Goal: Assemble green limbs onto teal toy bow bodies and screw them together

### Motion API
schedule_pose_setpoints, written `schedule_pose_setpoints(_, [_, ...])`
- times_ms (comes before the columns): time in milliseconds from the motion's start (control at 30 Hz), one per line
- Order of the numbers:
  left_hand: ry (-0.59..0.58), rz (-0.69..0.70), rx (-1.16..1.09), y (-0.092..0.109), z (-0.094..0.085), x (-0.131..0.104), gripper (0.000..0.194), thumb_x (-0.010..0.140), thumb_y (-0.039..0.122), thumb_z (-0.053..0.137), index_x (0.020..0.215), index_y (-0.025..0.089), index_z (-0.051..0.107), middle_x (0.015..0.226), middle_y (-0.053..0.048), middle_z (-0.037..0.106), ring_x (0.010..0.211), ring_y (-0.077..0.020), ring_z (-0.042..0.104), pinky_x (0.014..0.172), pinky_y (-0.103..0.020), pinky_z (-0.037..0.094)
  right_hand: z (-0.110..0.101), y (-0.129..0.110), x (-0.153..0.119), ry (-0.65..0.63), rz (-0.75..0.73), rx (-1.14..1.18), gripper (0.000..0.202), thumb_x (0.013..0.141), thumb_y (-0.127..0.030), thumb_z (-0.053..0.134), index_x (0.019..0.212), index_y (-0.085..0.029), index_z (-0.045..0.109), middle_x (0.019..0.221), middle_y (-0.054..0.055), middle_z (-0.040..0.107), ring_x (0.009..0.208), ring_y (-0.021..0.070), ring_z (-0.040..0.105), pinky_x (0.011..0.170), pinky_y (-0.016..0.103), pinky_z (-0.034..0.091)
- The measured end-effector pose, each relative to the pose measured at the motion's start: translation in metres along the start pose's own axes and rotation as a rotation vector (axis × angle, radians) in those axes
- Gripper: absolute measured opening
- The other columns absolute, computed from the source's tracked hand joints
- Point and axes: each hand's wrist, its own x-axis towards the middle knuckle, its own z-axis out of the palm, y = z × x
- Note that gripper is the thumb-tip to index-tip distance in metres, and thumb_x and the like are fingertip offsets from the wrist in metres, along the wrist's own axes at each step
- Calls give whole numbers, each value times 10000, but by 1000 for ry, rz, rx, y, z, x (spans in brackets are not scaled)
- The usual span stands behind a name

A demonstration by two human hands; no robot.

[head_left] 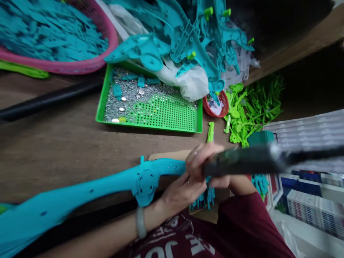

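A long teal plastic part [107, 182] stretches from the lower left to the middle, over the front of the brown table. At its right end is my left hand [182, 193], fingers closed round it, with a pale bangle on the wrist. My right hand [204, 161] is closed on a dark power screwdriver [242, 161], which lies sideways with its cord running off to the right, blurred. Both hands touch each other. The screwdriver's tip and the spot it meets are hidden by my fingers.
Behind the hands is a green tray [166, 111] of screws. A pink basket [110, 32] of teal pieces stands back left. Teal shells [182, 39], a small red basket [215, 107] and lime green parts [239, 114] lie behind and right. A black bar [53, 96] crosses the left.
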Motion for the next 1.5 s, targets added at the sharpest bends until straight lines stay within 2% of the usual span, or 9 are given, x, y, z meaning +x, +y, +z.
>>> schedule_pose_setpoints(233, [110, 193, 289, -4, -19, 2, 311, 989, 162, 459, 1200, 133, 684, 1282, -94, 715, 1238, -238, 629, 1003, -366, 512, -63, 82, 90, 826, 12, -245, 366, 904, -661, 574, 954, -304, 512, 579, -93, 346, 477, 98, 496, 518, 247, 527])
schedule_pose_setpoints(500, [156, 254, 232, -14, -15, -1, 295, 1010, 234, 481, 1157, 147, 721, 1237, -69, 732, 1224, -223, 628, 993, -337, 491, -69, 130, 75, 665, 284, -279, 515, 858, -731, 568, 1094, -273, 543, 736, 4, 503, 757, 240, 681, 673, 436, 608])
schedule_pose_setpoints(633, [159, 266, 221, -16, -14, 0, 292, 1012, 248, 495, 1162, 140, 720, 1236, -71, 732, 1227, -222, 629, 989, -336, 489, -67, 130, 77, 792, 214, -308, 498, 889, -734, 506, 1080, -274, 532, 647, -29, 485, 634, 206, 650, 644, 403, 598])
schedule_pose_setpoints(933, [145, 250, 155, -15, -19, 4, 266, 994, 129, 504, 1152, 121, 718, 1201, -91, 762, 1179, -222, 676, 959, -343, 507, -43, 45, 98, 980, 68, -336, 442, 911, -678, 471, 1041, -256, 507, 535, -102, 404, 446, 124, 519, 530, 279, 482])
schedule_pose_setpoints(1067, [112, 252, 56, -20, -19, -3, 329, 976, 88, 537, 1272, 138, 672, 1256, -124, 744, 1201, -238, 686, 984, -337, 499, -35, -13, 65, 997, -69, -292, 285, 912, -505, 570, 1041, -266, 483, 501, -135, 392, 384, 96, 434, 445, 241, 405])
schedule_pose_setpoints(1167, [111, 215, -106, -12, -20, -21, 442, 928, 70, 628, 1335, 242, 645, 1220, -75, 764, 1166, -218, 704, 1041, -331, 471, -33, -28, 25, 903, 159, -376, 391, 917, -599, 571, 1099, -266, 474, 591, -114, 462, 455, 93, 481, 520, 251, 468])
schedule_pose_setpoints(1267, [-29, -58, -575, 9, -30, -40, 340, 866, 139, 737, 1172, 286, 719, 1037, -43, 793, 989, -206, 742, 924, -322, 538, -35, -29, -8, 799, 389, -593, 516, 950, -692, 480, 1174, -228, 454, 823, -48, 577, 732, 90, 593, 720, 245, 517])
schedule_pose_setpoints(1367, [-237, -807, -1205, 28, -42, -39, 282, 877, 408, 748, 1092, 229, 711, 1017, -75, 768, 918, -216, 740, 795, -329, 594, -28, -45, -38, 782, 463, -865, 535, 992, -608, 485, 1299, -178, 399, 1089, 29, 596, 996, 116, 583, 891, 265, 499])
schedule_pose_setpoints(1500, [-130, -1525, -1600, 32, -43, -9, 470, 797, 616, 761, 1033, 211, 718, 1193, -91, 731, 1144, -267, 689, 885, -359, 606, 11, -92, -91, 591, 754, -1049, 336, 1002, -461, 519, 1081, -137, 562, 1060, 99, 614, 1013, 206, 584, 876, 361, 497])
